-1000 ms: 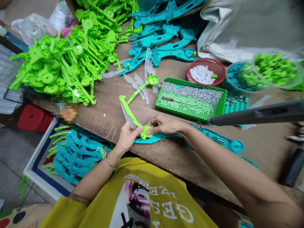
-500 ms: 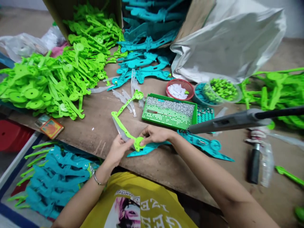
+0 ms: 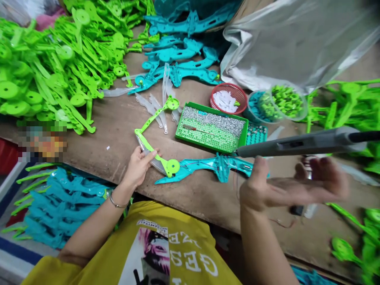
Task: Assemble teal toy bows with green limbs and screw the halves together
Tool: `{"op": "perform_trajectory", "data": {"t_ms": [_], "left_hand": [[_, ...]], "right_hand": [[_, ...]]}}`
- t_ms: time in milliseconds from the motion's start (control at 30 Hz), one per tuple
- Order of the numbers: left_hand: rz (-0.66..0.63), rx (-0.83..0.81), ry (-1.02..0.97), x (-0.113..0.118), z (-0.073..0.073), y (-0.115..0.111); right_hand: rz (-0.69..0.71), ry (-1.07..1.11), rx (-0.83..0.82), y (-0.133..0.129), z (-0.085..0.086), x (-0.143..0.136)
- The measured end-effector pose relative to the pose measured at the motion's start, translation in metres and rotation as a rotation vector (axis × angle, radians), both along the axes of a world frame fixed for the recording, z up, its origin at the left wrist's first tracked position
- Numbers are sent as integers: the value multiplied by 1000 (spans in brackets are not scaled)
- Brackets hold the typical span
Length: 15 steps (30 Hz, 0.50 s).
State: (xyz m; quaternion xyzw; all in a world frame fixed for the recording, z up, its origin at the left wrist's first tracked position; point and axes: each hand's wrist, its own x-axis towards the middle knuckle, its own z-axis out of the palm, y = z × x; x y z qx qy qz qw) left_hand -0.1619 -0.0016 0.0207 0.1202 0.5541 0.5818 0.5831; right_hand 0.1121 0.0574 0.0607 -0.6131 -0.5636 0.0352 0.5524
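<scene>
My left hand (image 3: 137,165) grips the lower section of a bent bright-green plastic arm (image 3: 148,122), thumb on top. Along that section runs a translucent plastic blade (image 3: 156,163). The green arm's round end sits against the left part of a teal plastic bow-shaped piece (image 3: 202,164), which lies near the table's front edge. My right hand (image 3: 285,190) is raised over the teal piece's right end, fingers spread and slightly blurred, with nothing seen in it. Just beyond it a grey electric screwdriver (image 3: 291,145) points left, its tip near a green tray.
The green tray (image 3: 179,132) holds many small screws and a thin screwdriver. Behind it stand a red basket (image 3: 245,103) of white parts and clear tubs (image 3: 303,107) of small parts. Green arms (image 3: 50,75) pile up at left; teal pieces (image 3: 68,209) fill a crate below.
My right hand has left the green round end and swung right, opening beside the screwdriver. My left hand has slid up along the green arm. The view has tilted downward.
</scene>
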Motion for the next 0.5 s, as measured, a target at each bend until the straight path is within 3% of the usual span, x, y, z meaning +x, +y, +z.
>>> {"op": "perform_trajectory", "data": {"t_ms": [233,400,500], "left_hand": [[27,2,77,1,-1,2],[14,2,114,2,-5,0],[8,8,124,2,-3,-1]], "right_hand": [[219,343,-299,32,12,5],[318,382,-274,39,38,-10],[393,368,-190,47,42,-32]]}}
